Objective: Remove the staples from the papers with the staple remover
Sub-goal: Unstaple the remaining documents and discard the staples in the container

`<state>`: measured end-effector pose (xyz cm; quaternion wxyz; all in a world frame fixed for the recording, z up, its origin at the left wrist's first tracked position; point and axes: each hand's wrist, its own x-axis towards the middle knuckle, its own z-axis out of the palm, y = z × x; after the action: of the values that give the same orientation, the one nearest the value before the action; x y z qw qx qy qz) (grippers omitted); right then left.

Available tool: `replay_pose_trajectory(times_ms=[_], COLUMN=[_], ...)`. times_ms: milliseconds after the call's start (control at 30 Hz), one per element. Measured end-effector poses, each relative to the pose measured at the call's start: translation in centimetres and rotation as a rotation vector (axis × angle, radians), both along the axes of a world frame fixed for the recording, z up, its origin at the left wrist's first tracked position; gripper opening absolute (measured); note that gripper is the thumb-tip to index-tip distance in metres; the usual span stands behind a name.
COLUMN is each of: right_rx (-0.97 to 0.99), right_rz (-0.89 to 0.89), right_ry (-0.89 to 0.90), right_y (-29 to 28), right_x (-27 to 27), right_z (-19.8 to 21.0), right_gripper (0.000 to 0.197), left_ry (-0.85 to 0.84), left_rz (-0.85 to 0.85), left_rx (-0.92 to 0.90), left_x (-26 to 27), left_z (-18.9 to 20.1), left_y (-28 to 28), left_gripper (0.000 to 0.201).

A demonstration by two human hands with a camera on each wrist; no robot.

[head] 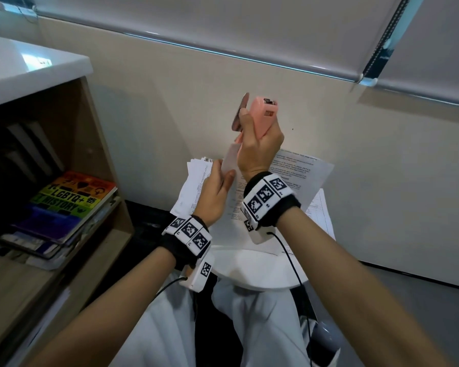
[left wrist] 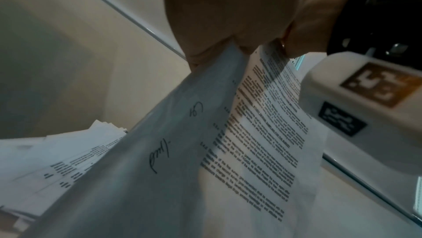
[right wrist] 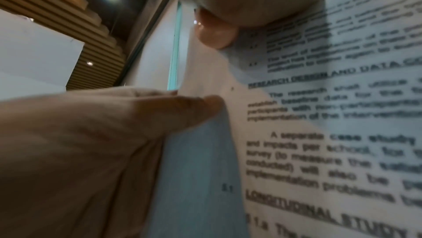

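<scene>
My right hand (head: 255,128) grips a pink staple remover (head: 265,115) and holds it upright above the table. The tool's lower pink tip (right wrist: 214,34) meets the raised corner of a stapled set of printed papers (head: 297,176). My left hand (head: 223,173) pinches that corner (head: 229,158) between thumb and fingers just below the tool. In the right wrist view the left hand's fingers (right wrist: 164,112) hold the edge of the papers (right wrist: 319,133). In the left wrist view the sheets (left wrist: 262,133) hang down from the pinch. I cannot make out a staple.
A fanned pile of other printed sheets (head: 196,176) lies on the small white round table (head: 263,271), against the beige wall. A wooden shelf with stacked books (head: 72,205) stands at the left under a white countertop (head: 24,67).
</scene>
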<state>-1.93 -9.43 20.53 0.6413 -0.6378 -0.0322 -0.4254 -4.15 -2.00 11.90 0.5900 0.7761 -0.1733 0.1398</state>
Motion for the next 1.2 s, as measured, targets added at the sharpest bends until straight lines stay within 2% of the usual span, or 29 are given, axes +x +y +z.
replay_pose_trajectory(times_ms=[133, 267, 333, 400, 433, 467, 533, 600, 633, 733, 800, 867, 900, 933, 1000, 1067, 1200], right_rx=[-0.005, 0.026, 0.108, 0.215, 0.24, 0.223, 0.113, 0.035, 0.025, 0.007, 0.003, 0.019, 0.035, 0.052, 0.072, 0.093, 0.018], right_rz=[0.006, 0.051, 0.067, 0.04, 0.01, -0.015, -0.043, 0.059, 0.166, 0.401, 0.387, 0.27, 0.195, 0.13, 0.035, -0.027, -0.085], right_ry=[0.006, 0.03, -0.037, -0.061, -0.023, 0.031, 0.277, 0.522, 0.6, 0.844, 0.965, 1.034, 1.07, 1.095, 1.133, 1.173, 1.276], right_y=[0.1, -0.6, -1.3, -3.1, -4.7, -6.5, -10.6, -13.8, -14.7, -15.4, -16.1, -18.0, -19.3, -20.5, -22.7, -24.6, -27.1], right_x=[0.2, 0.2, -0.3, -0.5, -0.4, -0.3, -0.7, -2.4, -3.8, -7.4, -8.1, -7.5, -7.0, -6.5, -5.3, -3.7, -0.5], right_z=[0.4, 0.7, 1.6, 2.1, 1.7, 0.9, -1.9, -4.9, -6.2, -9.1, -10.6, -12.0, -12.6, -13.0, -13.6, -14.1, -16.7], right_gripper=[0.02, 0.029, 0.019, 0.015, 0.024, 0.037, 0.061, 0.082, 0.08, 0.041, 0.024, 0.022, 0.026, 0.03, 0.032, 0.031, 0.054], left_ry=[-0.002, 0.028, 0.057, 0.08, 0.101, 0.125, 0.153, 0.187, 0.215, 0.299, 0.345, 0.394, 0.42, 0.441, 0.544, 0.674, 0.723], left_rz=[-0.019, -0.031, -0.028, -0.023, -0.023, -0.021, -0.005, 0.001, -0.016, -0.122, -0.144, -0.091, -0.024, 0.075, 0.319, 0.484, 0.565], left_rx=[-0.02, -0.068, -0.099, -0.121, -0.132, -0.15, -0.179, -0.21, -0.23, -0.294, -0.236, -0.162, -0.124, -0.035, 0.318, 0.537, 0.584], left_x=[-0.4, 0.3, 0.6, 1.1, 1.4, 1.7, 2.1, 2.7, 2.9, 3.5, 3.7, 3.7, 4.1, 4.5, 5.8, 6.3, 7.0], left_z=[0.3, 0.2, 0.2, -0.2, -0.5, -0.7, -0.9, -1.1, -1.3, -2.2, -3.2, -4.3, -5.1, -6.0, -8.2, -9.8, -12.6], left_y=[-0.3, -0.4, -0.2, 0.3, 0.6, 0.9, 1.4, 1.6, 1.6, 0.6, -0.2, -0.6, -0.4, -0.1, 1.3, 2.7, 4.2], left_gripper=[0.01, 0.019, 0.024, 0.02, 0.017, 0.016, 0.016, 0.015, 0.016, 0.024, 0.022, 0.007, 0.005, 0.011, 0.043, 0.071, 0.085])
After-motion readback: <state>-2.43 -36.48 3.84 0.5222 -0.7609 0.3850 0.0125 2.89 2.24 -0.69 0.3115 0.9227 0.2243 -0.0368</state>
